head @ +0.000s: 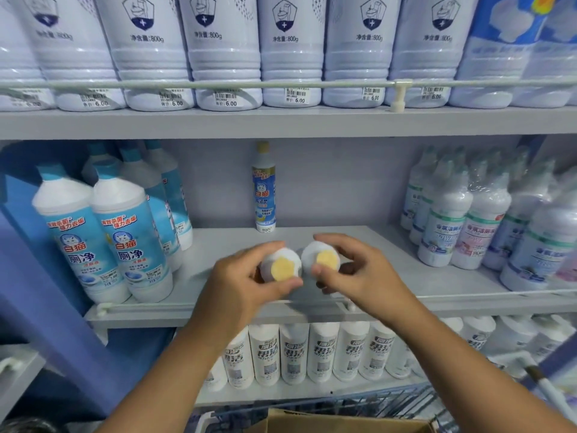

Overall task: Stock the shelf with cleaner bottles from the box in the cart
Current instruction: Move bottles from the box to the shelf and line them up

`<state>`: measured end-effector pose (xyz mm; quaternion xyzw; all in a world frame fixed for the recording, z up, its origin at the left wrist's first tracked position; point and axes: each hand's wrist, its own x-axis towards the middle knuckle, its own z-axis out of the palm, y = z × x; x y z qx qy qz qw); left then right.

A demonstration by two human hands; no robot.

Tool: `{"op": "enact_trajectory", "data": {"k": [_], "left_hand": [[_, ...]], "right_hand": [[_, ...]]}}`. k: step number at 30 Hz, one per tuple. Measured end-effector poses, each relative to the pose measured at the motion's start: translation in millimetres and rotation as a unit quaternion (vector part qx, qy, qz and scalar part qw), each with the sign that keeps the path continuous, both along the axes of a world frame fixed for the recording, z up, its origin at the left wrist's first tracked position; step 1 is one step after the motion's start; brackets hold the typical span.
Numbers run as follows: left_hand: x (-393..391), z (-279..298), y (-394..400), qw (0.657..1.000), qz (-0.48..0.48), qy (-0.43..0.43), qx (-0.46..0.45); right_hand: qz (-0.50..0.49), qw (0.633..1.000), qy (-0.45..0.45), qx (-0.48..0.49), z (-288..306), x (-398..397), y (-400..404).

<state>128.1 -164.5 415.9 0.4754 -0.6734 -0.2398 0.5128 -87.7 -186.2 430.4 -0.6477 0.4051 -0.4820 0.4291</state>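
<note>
My left hand grips yellow-capped bottle by shoulder; my right hand grips second yellow-capped bottle, fingers curled round each. Both bottles touching side by side, over front of middle shelf, caps toward me. Cannot tell if bases rest on shelf. One matching bottle stands alone at back. Wide gap between cat-label bottles and green-banded bottles. Judgement: stocking barely begun, most of gap left. Box in cart below; contents hidden.
</note>
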Motion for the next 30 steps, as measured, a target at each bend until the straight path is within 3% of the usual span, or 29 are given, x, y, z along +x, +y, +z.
{"op": "enact_trajectory", "data": {"k": [3, 10, 16, 19, 24, 30], "left_hand": [[-6.2, 37.2, -18.0, 0.999, 0.026, 0.027, 0.032], [-15.2, 74.8, -69.7, 0.993, 0.083, 0.028, 0.082], [-12.0, 41.6, -75.3, 0.995, 0.073, -0.006, 0.071], [-11.1, 16.0, -62.0, 0.992, 0.043, -0.018, 0.118], [-17.7, -21.3, -49.7, 0.984, 0.091, -0.037, 0.148], [-10.1, -29.1, -58.6, 0.982, 0.091, -0.030, 0.165]], "right_hand": [[-0.034, 0.999, -0.010, 0.024, 30.1, 7.1, -19.3], [-0.096, 0.988, 0.099, 0.075, 66.1, 24.3, -62.5], [-0.097, 0.992, 0.078, 0.024, 29.8, 20.3, -67.2], [-0.061, 0.996, 0.041, 0.045, -1.3, 12.6, -59.3], [-0.132, 0.979, 0.156, 0.006, -42.5, 9.6, -57.8], [-0.138, 0.983, 0.121, 0.019, -52.3, 15.2, -58.7]]}}
